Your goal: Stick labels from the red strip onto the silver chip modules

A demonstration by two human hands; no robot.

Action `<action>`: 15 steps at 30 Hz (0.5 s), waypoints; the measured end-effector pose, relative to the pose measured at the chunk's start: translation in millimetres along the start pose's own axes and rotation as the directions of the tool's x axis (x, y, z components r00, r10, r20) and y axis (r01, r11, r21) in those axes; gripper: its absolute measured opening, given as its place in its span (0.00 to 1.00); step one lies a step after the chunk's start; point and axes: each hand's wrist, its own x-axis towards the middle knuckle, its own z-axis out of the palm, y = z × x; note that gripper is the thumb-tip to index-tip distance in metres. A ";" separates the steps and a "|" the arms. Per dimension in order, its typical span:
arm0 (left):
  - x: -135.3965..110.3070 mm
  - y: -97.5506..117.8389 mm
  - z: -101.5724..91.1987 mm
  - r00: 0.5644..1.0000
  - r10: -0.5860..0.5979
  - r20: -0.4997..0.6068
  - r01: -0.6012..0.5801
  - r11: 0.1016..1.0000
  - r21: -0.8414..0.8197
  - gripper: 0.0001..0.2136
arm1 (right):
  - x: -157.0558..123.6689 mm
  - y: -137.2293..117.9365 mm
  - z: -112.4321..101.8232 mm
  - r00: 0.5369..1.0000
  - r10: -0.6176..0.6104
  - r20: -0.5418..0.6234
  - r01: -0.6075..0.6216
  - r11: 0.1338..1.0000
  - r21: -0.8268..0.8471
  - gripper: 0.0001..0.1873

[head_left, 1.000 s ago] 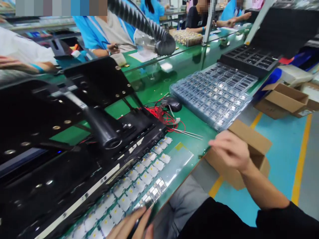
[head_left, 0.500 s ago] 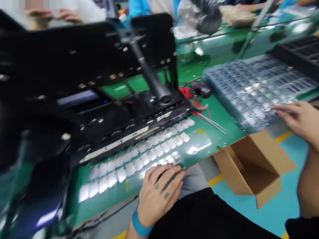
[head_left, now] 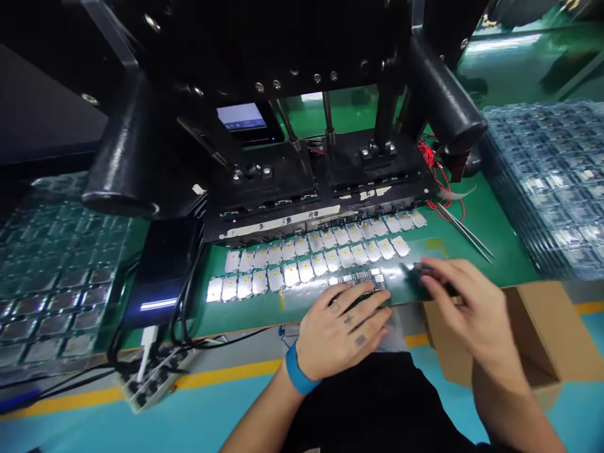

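My left hand (head_left: 346,327), with a blue wristband, rests palm down at the near edge of the green bench, its fingers spread over small circuit boards (head_left: 363,281). My right hand (head_left: 460,296) is just to its right, fingers curled round a small dark part (head_left: 415,270) that I cannot name. Two rows of silvery square parts (head_left: 316,258) lie in front of both hands, below the black press fixture (head_left: 302,182).
Stacked clear trays of parts (head_left: 552,182) sit at the right, another tray (head_left: 51,270) at the left. Tweezers (head_left: 465,233) and red wires (head_left: 436,182) lie right of the fixture. An open cardboard box (head_left: 542,333) hangs below the bench edge. Cables (head_left: 184,314) trail left.
The view has swung left to face the fixture. My right hand came back from the tray stack to the bench edge beside my left hand, which stayed on the boards.
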 end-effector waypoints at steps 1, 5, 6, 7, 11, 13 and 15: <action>0.6 0.1 -0.4 1.000 -0.009 -0.001 0.009 1.000 0.009 0.10 | 1.6 -4.4 11.6 1.000 -0.027 -0.002 0.027 1.000 0.006 0.13; 3.8 0.7 -2.2 0.999 -0.043 -0.011 0.044 0.999 0.032 0.10 | 1.2 -5.3 37.1 0.997 -0.046 0.061 0.048 0.998 -0.036 0.12; 4.4 0.9 -2.1 0.998 -0.056 -0.009 0.056 0.998 0.036 0.10 | -0.3 -3.3 38.5 0.996 -0.038 0.080 0.043 0.998 -0.055 0.13; 4.8 1.2 -1.9 0.998 -0.068 -0.008 0.068 0.997 0.038 0.10 | -2.0 -1.3 39.0 0.995 -0.030 0.096 0.037 0.997 -0.071 0.13; 4.9 2.0 -0.6 0.996 -0.094 0.007 0.093 0.995 0.033 0.10 | -7.4 2.9 39.4 0.992 -0.037 0.124 0.050 0.994 -0.102 0.15; 4.6 2.1 -0.4 0.995 -0.096 0.019 0.096 0.995 0.031 0.11 | -8.6 2.8 40.8 0.991 -0.049 0.122 0.063 0.992 -0.113 0.15; 4.4 2.2 -0.4 0.995 -0.099 0.027 0.099 0.995 0.030 0.11 | -9.1 2.3 42.1 0.991 -0.051 0.123 0.066 0.990 -0.124 0.15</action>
